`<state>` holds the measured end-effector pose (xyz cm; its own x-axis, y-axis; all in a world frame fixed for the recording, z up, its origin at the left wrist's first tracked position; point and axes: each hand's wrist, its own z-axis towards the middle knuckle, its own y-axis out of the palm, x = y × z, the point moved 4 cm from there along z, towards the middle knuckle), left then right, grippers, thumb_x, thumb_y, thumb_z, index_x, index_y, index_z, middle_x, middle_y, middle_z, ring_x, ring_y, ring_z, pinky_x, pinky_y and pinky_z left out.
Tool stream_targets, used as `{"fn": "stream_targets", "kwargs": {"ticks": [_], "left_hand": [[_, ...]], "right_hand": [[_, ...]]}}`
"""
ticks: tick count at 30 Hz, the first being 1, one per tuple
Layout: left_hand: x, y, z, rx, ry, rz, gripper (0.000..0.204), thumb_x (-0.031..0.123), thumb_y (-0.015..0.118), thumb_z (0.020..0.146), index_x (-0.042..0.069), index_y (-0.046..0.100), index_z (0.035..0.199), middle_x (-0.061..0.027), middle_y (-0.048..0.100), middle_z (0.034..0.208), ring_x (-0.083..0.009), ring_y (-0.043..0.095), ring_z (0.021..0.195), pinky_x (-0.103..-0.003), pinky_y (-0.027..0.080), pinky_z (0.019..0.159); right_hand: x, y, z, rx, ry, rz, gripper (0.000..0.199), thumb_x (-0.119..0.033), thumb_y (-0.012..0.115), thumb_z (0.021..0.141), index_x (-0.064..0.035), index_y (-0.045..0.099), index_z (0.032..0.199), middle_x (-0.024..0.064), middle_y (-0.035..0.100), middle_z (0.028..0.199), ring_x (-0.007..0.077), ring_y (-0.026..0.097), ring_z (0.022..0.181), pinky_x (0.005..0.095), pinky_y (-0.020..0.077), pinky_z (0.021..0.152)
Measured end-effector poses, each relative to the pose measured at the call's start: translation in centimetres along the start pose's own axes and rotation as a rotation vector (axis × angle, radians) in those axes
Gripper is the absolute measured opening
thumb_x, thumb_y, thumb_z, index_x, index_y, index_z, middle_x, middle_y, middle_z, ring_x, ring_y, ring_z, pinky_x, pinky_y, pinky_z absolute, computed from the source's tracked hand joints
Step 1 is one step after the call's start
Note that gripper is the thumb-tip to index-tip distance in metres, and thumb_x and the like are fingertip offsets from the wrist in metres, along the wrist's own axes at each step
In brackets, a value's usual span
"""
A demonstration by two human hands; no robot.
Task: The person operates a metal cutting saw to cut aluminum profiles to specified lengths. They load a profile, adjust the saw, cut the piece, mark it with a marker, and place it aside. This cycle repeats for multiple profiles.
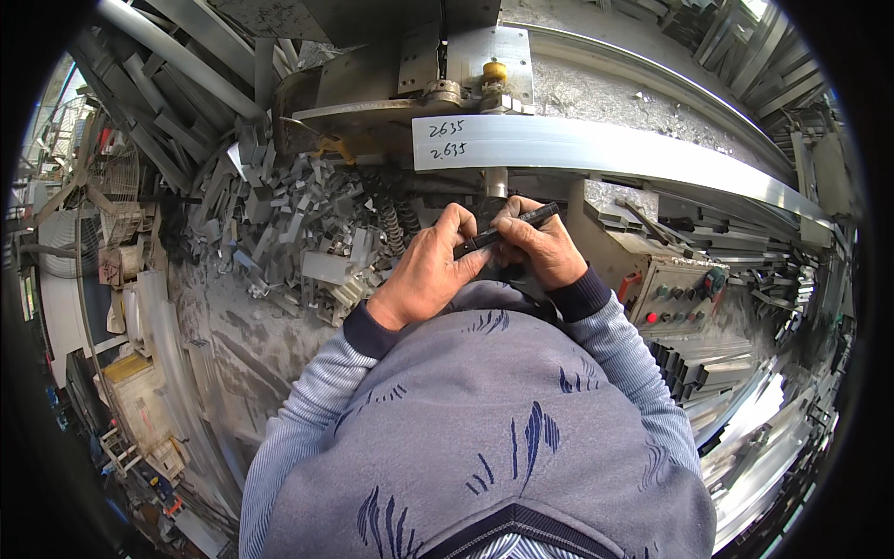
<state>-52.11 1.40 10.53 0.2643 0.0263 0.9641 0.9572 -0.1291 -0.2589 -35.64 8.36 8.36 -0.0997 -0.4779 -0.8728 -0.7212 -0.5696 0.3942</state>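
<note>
Both hands are on a black marker pen (504, 231) held aslant in front of my chest. My left hand (430, 265) has its fingers closed round the pen's lower left end. Higher up, near the right end, my right hand (543, 244) pinches it between thumb and fingers. Just beyond the hands lies a long white metal profile (596, 149) with handwritten figures on its left end. It rests across the saw machine and runs off to the right. A round metal post (496, 181) shows beneath its near edge.
Metal offcuts (279, 210) are heaped at the left. A control box (666, 296) with a red button and several dark knobs stands at the right. Behind the profile is the machine's metal plate (507, 56) with a yellow-topped fitting (494, 72). Long profiles (745, 429) lie at the lower right.
</note>
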Motion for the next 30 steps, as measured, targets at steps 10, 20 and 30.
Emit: {"fn": "stream_targets", "kwargs": {"ticks": [10, 20, 30], "left_hand": [[1.0, 1.7, 0.8, -0.08, 0.066, 0.428, 0.032, 0.015, 0.072, 0.092, 0.001, 0.046, 0.104, -0.021, 0.061, 0.073, -0.0417, 0.064, 0.069, -0.047, 0.048, 0.062], [1.2, 2.9, 2.4, 0.238, 0.061, -0.156, 0.024, 0.029, 0.054, 0.109, 0.009, 0.048, 0.096, 0.0059, 0.04, 0.074, -0.0022, 0.04, 0.062, -0.024, 0.036, 0.052], [-0.7, 3.5, 5.2, 0.239, -0.027, -0.537, 0.025, 0.03, 0.056, 0.108, 0.011, 0.046, 0.095, 0.0049, 0.042, 0.082, -0.0048, 0.043, 0.065, -0.02, 0.041, 0.059]], "right_hand": [[3.0, -0.8, -2.1, 0.091, 0.15, 0.356, 0.028, -0.032, 0.066, 0.103, -0.0084, 0.056, 0.092, -0.0013, 0.055, 0.073, 0.0078, 0.053, 0.062, 0.0204, 0.0408, 0.053], [3.4, -0.4, -1.7, 0.002, 0.061, 0.665, 0.021, -0.029, 0.072, 0.098, -0.0108, 0.062, 0.101, -0.0035, 0.05, 0.073, 0.0077, 0.046, 0.06, 0.0223, 0.0356, 0.052], [2.4, -2.3, -1.9, 0.037, -0.144, 0.589, 0.035, -0.025, 0.06, 0.102, -0.0052, 0.063, 0.131, -0.0008, 0.059, 0.08, 0.0064, 0.049, 0.058, 0.0234, 0.0357, 0.05]]}}
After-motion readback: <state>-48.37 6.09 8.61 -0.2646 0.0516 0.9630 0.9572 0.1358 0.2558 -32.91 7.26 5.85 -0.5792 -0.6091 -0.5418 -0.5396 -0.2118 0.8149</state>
